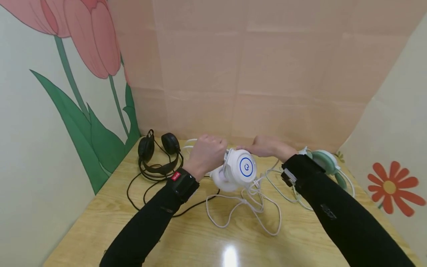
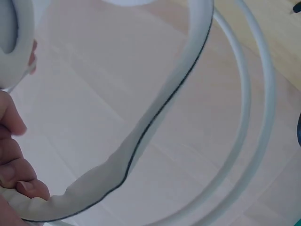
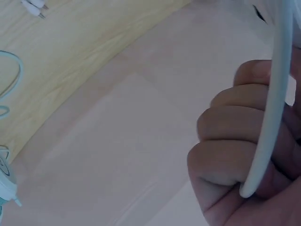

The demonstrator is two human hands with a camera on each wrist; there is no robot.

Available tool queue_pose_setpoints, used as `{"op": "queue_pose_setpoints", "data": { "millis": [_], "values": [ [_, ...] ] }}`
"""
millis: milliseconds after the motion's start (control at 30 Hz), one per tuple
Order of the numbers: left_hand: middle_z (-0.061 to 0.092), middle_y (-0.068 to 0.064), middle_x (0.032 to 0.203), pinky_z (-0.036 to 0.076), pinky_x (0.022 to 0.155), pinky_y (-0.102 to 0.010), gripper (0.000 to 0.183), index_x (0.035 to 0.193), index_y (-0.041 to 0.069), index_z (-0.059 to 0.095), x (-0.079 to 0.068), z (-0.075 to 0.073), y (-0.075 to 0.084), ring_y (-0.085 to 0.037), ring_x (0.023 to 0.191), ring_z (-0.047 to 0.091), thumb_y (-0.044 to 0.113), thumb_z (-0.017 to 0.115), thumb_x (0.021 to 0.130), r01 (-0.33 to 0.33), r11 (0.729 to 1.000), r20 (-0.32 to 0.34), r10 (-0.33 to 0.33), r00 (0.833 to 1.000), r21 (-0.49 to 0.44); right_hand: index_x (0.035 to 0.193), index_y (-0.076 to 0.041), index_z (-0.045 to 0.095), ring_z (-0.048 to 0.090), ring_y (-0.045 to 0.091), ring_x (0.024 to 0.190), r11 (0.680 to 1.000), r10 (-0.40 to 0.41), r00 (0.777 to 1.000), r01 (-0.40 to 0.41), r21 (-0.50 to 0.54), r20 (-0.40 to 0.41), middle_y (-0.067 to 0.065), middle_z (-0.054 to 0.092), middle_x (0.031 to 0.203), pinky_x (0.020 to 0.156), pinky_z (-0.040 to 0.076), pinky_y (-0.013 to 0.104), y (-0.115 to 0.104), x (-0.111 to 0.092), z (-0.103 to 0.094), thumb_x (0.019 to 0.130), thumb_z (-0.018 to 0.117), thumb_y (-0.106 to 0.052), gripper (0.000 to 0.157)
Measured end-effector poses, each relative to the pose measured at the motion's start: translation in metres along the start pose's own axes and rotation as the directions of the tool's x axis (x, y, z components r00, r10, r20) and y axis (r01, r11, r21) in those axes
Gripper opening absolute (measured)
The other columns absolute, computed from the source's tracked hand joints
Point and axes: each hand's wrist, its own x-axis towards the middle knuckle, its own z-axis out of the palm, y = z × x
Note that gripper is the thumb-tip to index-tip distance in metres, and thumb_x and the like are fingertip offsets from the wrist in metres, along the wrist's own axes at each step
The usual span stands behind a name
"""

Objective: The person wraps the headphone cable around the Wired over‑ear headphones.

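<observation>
White headphones (image 1: 245,168) with a blue ring on the ear cup are held up over the table between both hands. My left hand (image 1: 208,154) grips the padded headband (image 2: 155,117), which has a dark seam, in the left wrist view. Two thin white hoops (image 2: 265,94) arch beside that band. On the other side, my right hand (image 1: 267,146) reaches the top of the near ear cup. Its fingers (image 3: 225,127) are curled in the right wrist view, and a thin white tube (image 3: 275,103) runs across them into the fist. Part of that grip is hidden.
Black headphones (image 1: 161,169) with a coiled black cable lie at the left back. Mint-green and white headphones (image 1: 323,162) sit at the right, beyond my right forearm. A loose white cable (image 1: 240,202) spreads over the wooden table (image 1: 186,241). Walls enclose the back and sides.
</observation>
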Motion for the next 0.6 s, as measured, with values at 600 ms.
{"op": "queue_pose_setpoints", "data": {
  "millis": [600],
  "values": [
    [0.062,0.004,0.064,0.048,0.059,-0.028,0.017,0.071,0.015,0.065,-0.001,-0.002,-0.001,-0.013,0.059,0.06,0.02,0.068,0.087,0.018,1.0,-0.043,-0.018,0.999,-0.014,0.055,-0.018,0.045,0.039,0.011,0.051,0.997,-0.044,0.992,0.052,0.062,-0.119,-0.007,0.037,0.055,0.052,0.031,0.028,0.008,0.009,0.01,0.087,0.057,-0.074,0.066]
  ]
}}
